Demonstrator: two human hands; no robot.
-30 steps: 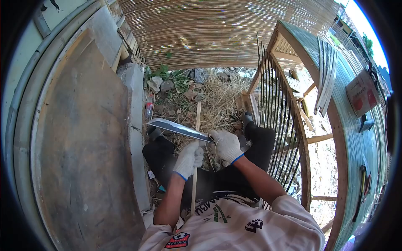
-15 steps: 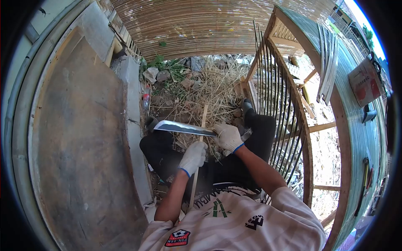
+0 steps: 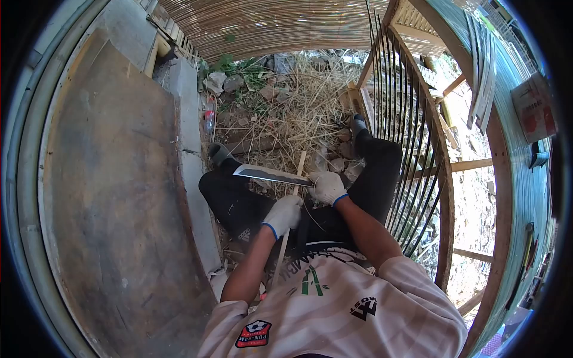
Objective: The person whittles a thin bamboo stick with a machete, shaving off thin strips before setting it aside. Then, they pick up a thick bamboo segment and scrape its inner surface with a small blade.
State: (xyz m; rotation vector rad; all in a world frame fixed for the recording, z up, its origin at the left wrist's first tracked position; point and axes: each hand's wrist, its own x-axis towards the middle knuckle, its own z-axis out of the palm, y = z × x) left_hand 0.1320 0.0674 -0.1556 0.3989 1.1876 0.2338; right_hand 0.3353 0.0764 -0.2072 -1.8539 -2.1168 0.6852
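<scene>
My left hand (image 3: 283, 215), in a white knitted glove with a blue cuff, is closed around a thin pale strip that looks like bamboo (image 3: 301, 161). The strip runs from near my shirt, up between my thighs, to a tip beyond the hand. In the matching glove, my right hand (image 3: 327, 188) is wrapped around the handle end of a machete (image 3: 265, 174), hiding the handle. Its long blade points left and crosses the strip just above my left hand. A thin curl of fibre (image 3: 315, 219) hangs below the right hand.
Straw and dry shavings (image 3: 304, 107) litter the stony ground ahead. A wooden frame with dark rods (image 3: 412, 119) stands to the right, beside a bench (image 3: 513, 197) bearing a box (image 3: 533, 110). A large brown board (image 3: 113, 191) leans at the left. A plastic bottle (image 3: 209, 116) lies near the low wall.
The blade is turned to show a narrower face and still crosses the strip. Both hands keep their grips. The whole view has shifted slightly, with the ground sitting higher in it.
</scene>
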